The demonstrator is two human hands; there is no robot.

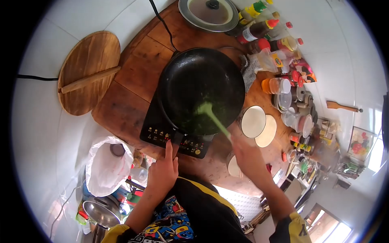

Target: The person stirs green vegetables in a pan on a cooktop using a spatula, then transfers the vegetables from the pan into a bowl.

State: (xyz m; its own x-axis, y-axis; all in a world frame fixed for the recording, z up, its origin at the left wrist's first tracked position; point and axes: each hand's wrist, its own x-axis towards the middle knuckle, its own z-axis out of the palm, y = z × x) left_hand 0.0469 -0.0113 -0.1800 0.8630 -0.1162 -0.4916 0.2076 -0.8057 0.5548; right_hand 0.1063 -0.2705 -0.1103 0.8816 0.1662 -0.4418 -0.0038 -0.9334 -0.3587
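Note:
A black wok sits on a black induction cooker, with some dark green food in its lower part. My right hand, a little blurred, grips the handle of a light green spatula, whose head is in the wok. My left hand is at the cooker's front edge. Its index finger is stretched onto the control panel, left of the wok's handle, and the thumb is apart from it. The other left fingers are partly hidden.
White bowls stand right of the wok. Sauce bottles and jars line the back right. A glass lid lies at the back. A round wooden lid leans on the left wall above a lined bin.

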